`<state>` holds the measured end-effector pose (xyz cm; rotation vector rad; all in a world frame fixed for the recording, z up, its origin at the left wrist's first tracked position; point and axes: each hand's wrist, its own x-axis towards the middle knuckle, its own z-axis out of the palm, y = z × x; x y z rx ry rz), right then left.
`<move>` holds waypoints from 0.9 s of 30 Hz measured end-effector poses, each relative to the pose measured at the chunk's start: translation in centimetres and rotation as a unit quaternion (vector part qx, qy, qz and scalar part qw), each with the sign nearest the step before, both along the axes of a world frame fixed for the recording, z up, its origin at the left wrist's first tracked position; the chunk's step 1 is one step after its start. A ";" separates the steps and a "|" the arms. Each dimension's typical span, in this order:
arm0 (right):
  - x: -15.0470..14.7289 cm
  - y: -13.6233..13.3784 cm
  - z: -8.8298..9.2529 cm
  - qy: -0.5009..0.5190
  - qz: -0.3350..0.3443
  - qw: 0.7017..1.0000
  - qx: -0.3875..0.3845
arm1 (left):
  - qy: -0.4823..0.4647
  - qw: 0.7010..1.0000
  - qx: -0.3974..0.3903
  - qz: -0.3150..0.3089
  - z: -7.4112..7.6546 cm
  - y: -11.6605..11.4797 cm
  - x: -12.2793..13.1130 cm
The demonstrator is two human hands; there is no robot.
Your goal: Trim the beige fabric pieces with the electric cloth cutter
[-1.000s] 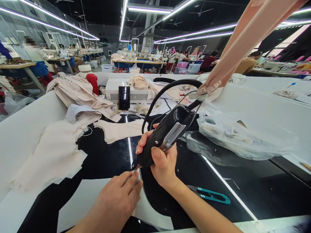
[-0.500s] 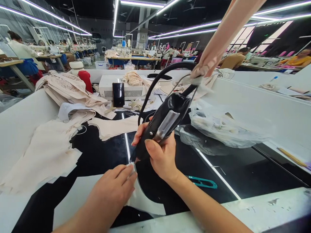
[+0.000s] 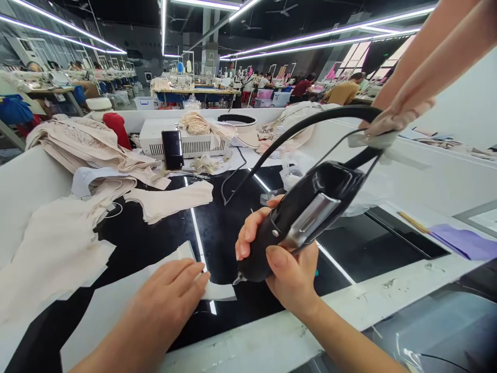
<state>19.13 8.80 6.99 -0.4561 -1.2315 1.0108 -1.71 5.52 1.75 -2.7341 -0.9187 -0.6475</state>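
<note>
Right hand point(image 3: 289, 267) grips glossy black tool point(image 3: 303, 220); left hand point(image 3: 166, 292) flat on pale sheet point(image 3: 116, 298).

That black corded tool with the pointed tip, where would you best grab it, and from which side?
Grip the black tool round its thick lower barrel, coming from underneath, as the right hand does, thumb beside the metal lever. The pointed tip aims down and the cord leaves the upper end, so keep both ends free.
</note>
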 end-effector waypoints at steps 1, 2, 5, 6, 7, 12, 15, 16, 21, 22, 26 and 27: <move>0.0 -0.2 -0.2 0.005 0.002 1.000 0.000 | -0.015 1.000 -0.013 -0.022 0.0 -0.2 0.4; -0.1 -0.3 -0.3 0.009 0.005 1.000 0.000 | -0.027 0.998 -0.021 -0.043 -0.1 -0.4 0.8; -0.2 -0.4 -0.7 0.010 0.011 1.000 -0.003 | -0.040 0.996 -0.014 -0.084 -0.6 -0.6 1.8; -0.2 -0.3 -0.8 0.008 0.011 1.000 -0.004 | -0.036 0.995 -0.010 -0.090 -0.7 -0.6 2.0; -0.2 -0.3 -0.9 0.005 0.011 1.000 -0.005 | -0.032 0.995 -0.005 -0.092 -0.8 -0.5 2.2; -0.3 -0.3 -0.9 0.000 0.007 1.000 -0.021 | 0.006 0.997 -0.005 -0.079 -0.9 -0.5 2.4; -0.4 -0.4 -0.9 -0.005 0.006 1.000 -0.021 | 0.027 0.997 -0.024 -0.061 -1.1 -0.5 2.2; -0.4 -0.5 -0.9 -0.008 0.004 1.000 -0.019 | 0.030 0.998 -0.030 -0.056 -1.2 -0.5 2.1; -0.4 -0.4 -0.8 -0.007 -0.009 0.999 -0.033 | 0.043 0.997 -0.054 -0.046 -1.3 -0.4 1.6; -0.4 -0.4 -0.8 -0.005 -0.008 0.999 -0.035 | 0.046 0.996 -0.057 -0.046 -1.3 -0.4 1.6; -0.5 -0.4 -0.7 0.000 0.008 0.999 -0.031 | 0.056 0.996 -0.057 -0.035 -1.2 -0.5 1.6; -0.5 -0.4 -0.7 0.002 0.010 1.000 -0.029 | 0.057 0.996 -0.057 -0.033 -1.2 -0.6 1.6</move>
